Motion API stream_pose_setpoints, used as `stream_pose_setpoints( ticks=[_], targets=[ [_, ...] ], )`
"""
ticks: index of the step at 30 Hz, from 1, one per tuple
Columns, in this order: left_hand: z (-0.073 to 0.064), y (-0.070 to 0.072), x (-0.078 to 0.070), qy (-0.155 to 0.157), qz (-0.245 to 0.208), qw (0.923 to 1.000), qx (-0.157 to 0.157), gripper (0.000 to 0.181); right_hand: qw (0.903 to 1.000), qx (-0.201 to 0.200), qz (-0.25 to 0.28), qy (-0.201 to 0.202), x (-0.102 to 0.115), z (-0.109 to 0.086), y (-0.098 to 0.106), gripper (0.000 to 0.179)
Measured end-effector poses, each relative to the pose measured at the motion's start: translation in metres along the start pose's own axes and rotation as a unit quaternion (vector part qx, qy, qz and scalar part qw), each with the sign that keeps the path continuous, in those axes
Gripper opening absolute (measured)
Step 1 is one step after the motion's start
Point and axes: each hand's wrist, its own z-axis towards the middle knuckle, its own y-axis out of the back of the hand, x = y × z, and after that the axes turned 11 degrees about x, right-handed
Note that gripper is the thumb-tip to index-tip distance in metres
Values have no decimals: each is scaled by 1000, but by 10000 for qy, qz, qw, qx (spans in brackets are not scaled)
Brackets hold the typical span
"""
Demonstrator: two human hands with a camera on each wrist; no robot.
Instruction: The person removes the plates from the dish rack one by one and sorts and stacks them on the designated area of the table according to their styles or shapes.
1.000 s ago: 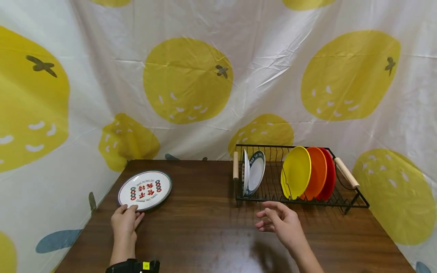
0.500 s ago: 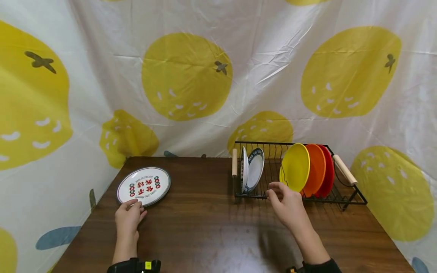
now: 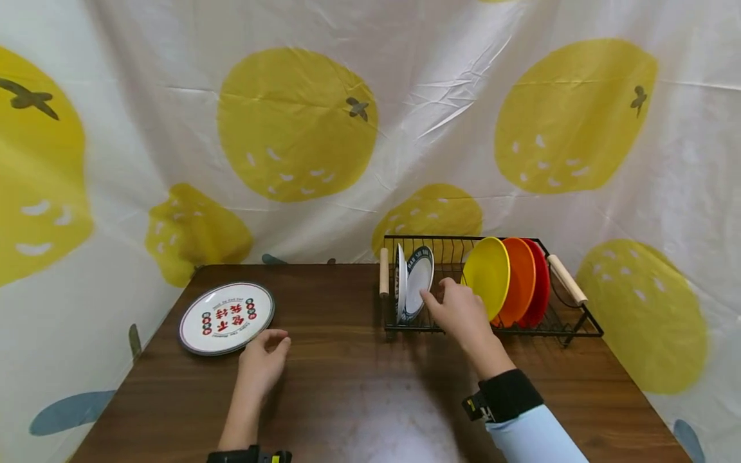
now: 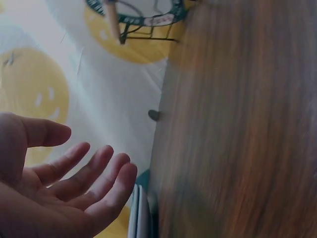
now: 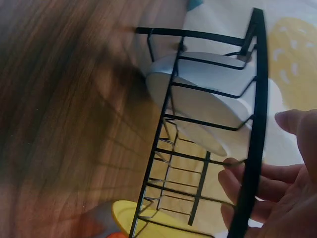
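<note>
Now the left hand (image 3: 262, 366) has been shifted to the near right edge of the printed plate (image 3: 228, 318), which is laid flat on the bench (image 3: 359, 399); its fingers are loosely curved and nothing is gripped. The right hand (image 3: 463, 315) has been brought farther over the wire rack (image 5: 259, 99); its thumb and fingers are held apart beside the tilted white plate (image 3: 420, 289), no grip is shown, and contact cannot be told. By this shift, the work seems to be centred on the rack. At its left end, that plate and a steeper white plate (image 3: 401, 289) are carried; well to their right, a yellow plate (image 3: 486, 276), an orange plate (image 3: 522, 283) and a red plate (image 3: 541, 283) are leaned in a row. Behind, a lemon-print cloth (image 3: 417, 38) is hung.
</note>
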Motion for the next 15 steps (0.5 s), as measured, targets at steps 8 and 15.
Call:
stream_pose_setpoints(
  ticks=[8, 15],
  targets=[
    [-6, -5, -6, -427, 466, 9959, -648, 25, 9970, 693, -43, -340, 8, 34, -14, 59],
    [-7, -13, -7, -639, 55, 9926, -1033, 21, 9961, 622, 502, -366, 8, 43, -19, 36]
  ],
)
